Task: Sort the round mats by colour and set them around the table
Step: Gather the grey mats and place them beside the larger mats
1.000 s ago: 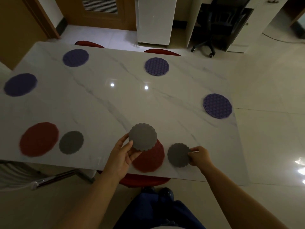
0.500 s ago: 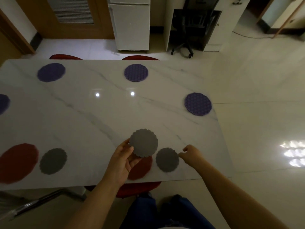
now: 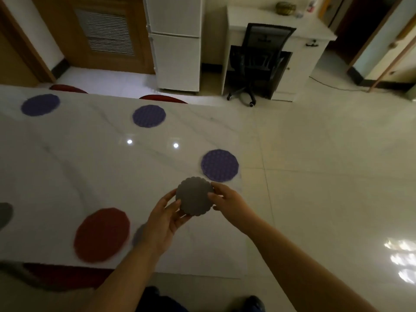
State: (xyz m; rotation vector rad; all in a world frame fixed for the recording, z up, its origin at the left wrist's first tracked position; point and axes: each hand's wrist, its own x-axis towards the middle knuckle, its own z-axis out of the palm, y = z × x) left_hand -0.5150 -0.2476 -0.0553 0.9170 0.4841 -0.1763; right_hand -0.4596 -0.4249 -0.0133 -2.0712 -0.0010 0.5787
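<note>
1. Both hands held one scalloped grey mat (image 3: 194,196) up over the marble table (image 3: 67,172), near its right end
2. The left hand (image 3: 163,221) pinched the mat's lower left edge, with the thumb on its face and the fingers curled behind
3. The right hand (image 3: 228,200) pinched the mat's right edge between thumb and fingertips
4. Just beyond the held mat, a near purple mat (image 3: 220,165) lay flat at the table's right edge
5. A middle purple mat (image 3: 149,115) and a far-left purple mat (image 3: 40,104) lay along the far edge, well apart
6. A red mat (image 3: 102,235) lay flat by the near edge, left of the left wrist; a blurred grey shape (image 3: 137,235) showed between them
7. A second grey mat (image 3: 4,213) was cut off by the left border
8. Behind the table stood a white fridge (image 3: 177,48) and a black office chair (image 3: 261,61)
</note>
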